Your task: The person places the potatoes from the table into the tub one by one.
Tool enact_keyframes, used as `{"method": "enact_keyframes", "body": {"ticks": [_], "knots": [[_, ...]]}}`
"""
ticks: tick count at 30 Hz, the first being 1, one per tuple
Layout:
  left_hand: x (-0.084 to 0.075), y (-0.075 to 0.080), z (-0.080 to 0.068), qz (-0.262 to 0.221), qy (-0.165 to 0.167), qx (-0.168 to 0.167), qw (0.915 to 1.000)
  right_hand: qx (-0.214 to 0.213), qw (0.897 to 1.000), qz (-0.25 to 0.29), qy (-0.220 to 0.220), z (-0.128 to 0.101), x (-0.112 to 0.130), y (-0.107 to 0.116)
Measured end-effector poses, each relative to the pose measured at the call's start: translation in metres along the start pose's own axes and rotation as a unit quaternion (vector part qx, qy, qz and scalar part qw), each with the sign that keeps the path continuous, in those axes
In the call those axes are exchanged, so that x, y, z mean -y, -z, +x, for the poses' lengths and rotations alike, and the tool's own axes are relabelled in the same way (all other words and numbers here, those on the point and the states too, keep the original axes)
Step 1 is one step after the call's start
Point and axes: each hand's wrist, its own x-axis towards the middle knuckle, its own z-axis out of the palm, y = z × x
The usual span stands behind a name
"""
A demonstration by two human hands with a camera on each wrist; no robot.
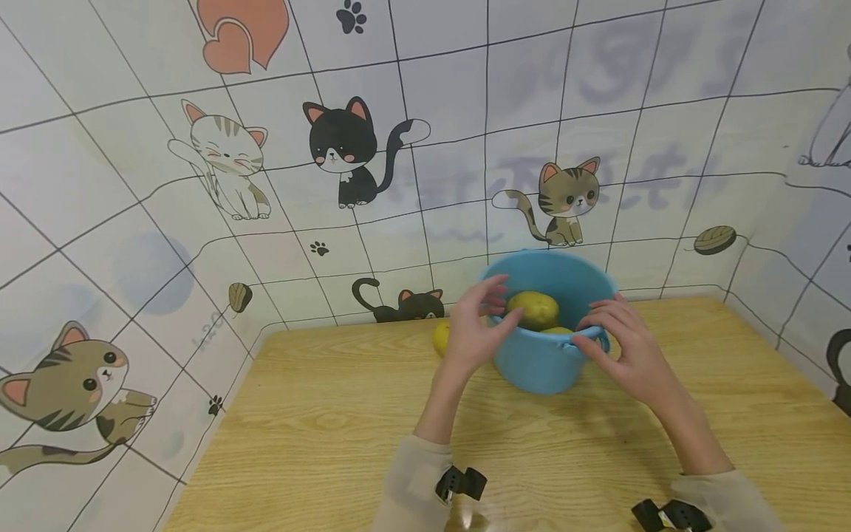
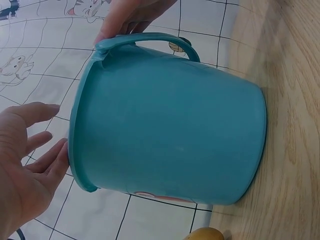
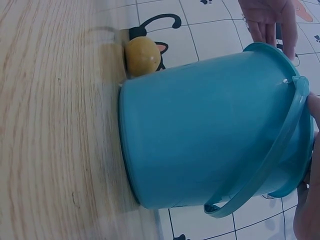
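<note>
Head view showing blue bucket (image 1: 545, 347) standing upright on counter (image 1: 332, 436), flanked by 2 hands: left hand (image 1: 473, 331) spreading relaxed fingers beside its rim, right hand (image 1: 621, 343) gripping its handle. Potato (image 1: 532, 309) lying inside bucket.

Smooth matt blue plastic bucket (image 1: 541, 362) on a light, grained wooden table (image 1: 319, 436); glossy tiled wall (image 1: 133, 185).
</note>
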Motion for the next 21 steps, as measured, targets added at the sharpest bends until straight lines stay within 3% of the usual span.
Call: {"method": "enact_keyframes", "body": {"ticks": [6, 11, 21], "knots": [[0.003, 0.001, -0.002, -0.012, -0.034, -0.023, 0.9991, 0.015, 1.000, -0.007, -0.011, -0.001, 0.000, 0.002], [0.007, 0.005, -0.004, -0.021, -0.054, -0.043, 0.9974, 0.003, 1.000, -0.002, -0.002, 0.001, 0.002, 0.001], [0.014, 0.015, -0.012, -0.021, -0.046, -0.058, 0.9971, 0.008, 1.000, -0.002, -0.009, 0.000, -0.001, 0.000]]}}
